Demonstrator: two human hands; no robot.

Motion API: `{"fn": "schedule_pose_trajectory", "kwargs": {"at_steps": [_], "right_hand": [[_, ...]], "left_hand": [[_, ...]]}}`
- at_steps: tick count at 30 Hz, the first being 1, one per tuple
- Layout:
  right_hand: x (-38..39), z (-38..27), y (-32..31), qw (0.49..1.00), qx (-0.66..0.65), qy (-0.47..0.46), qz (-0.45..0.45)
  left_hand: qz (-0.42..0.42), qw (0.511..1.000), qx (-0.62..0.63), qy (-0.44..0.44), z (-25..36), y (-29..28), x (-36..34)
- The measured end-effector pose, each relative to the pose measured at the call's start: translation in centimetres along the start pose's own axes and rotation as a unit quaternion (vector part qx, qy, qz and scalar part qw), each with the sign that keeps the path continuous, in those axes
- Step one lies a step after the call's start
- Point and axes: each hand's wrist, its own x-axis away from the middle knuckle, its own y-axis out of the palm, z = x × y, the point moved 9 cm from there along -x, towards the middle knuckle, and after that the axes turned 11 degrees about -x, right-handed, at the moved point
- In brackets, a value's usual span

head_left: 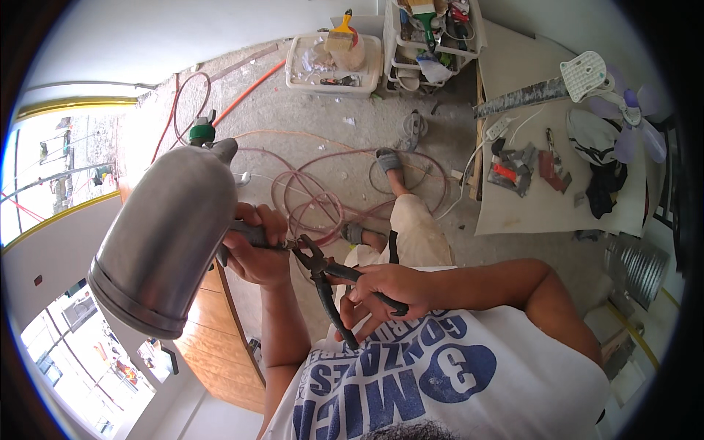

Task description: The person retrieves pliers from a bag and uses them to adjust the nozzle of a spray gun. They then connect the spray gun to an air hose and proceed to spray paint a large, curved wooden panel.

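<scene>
Jutting up toward the left, a large dull-grey metal canister (169,235) with a domed shoulder and banded base is held aloft by its dark grey handle (251,233), around which the fingers of the left grip (258,246) are closed. A pair of black-handled metal pliers (317,267) is held in the right grip (389,292), its fingers curled about and between the parted handles. The pliers' jaws are brought up to the end of the canister's handle, beside the left grip; whether contact is made cannot be told. Below, thin maroon hose (342,216) is looped over a rough grey concrete floor (308,114). Near the wall, a yellow-handled paintbrush (340,37) is rested on a translucent white plastic box (293,73), beside a cluttered white plastic drawer unit (390,44). At the right, a white fan with purple blades (623,110) is seen over a pale flat board (506,205) strewn with sanding scraps (522,163).
</scene>
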Motion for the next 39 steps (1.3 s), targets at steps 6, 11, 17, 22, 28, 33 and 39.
{"fn": "schedule_pose_trajectory", "kwargs": {"at_steps": [6, 11, 17, 22, 28, 33, 39], "right_hand": [[0.4, -0.6, 0.3, 0.999, 0.04, 0.022, -0.018], [0.5, -1.1, 0.3, 0.998, 0.028, 0.039, -0.04], [0.4, -1.0, -0.6, 0.999, 0.02, 0.015, -0.036], [0.4, -0.7, -0.4, 0.999, 0.032, 0.016, -0.017], [0.9, -1.5, -0.1, 0.992, -0.019, 0.042, -0.114], [1.3, -2.2, 0.2, 0.99, 0.013, 0.056, -0.125], [0.4, -1.6, -0.1, 0.987, -0.063, 0.049, -0.138]], "left_hand": [[-0.042, 0.999, 0.007, -0.018, -0.1, 1.0, -0.5], [-0.049, 0.998, -0.015, -0.036, -0.6, 1.4, -0.3], [-0.09, 0.993, -0.05, -0.054, -1.0, 2.7, -0.1], [-0.109, 0.991, -0.07, -0.035, -1.3, 3.4, -0.2], [-0.144, 0.985, 0.076, -0.053, -2.0, 2.5, -0.6], [-0.167, 0.973, 0.135, -0.09, -2.1, 2.7, -0.5], [-0.191, 0.976, 0.056, -0.084, -1.7, 3.2, -0.4]]}}
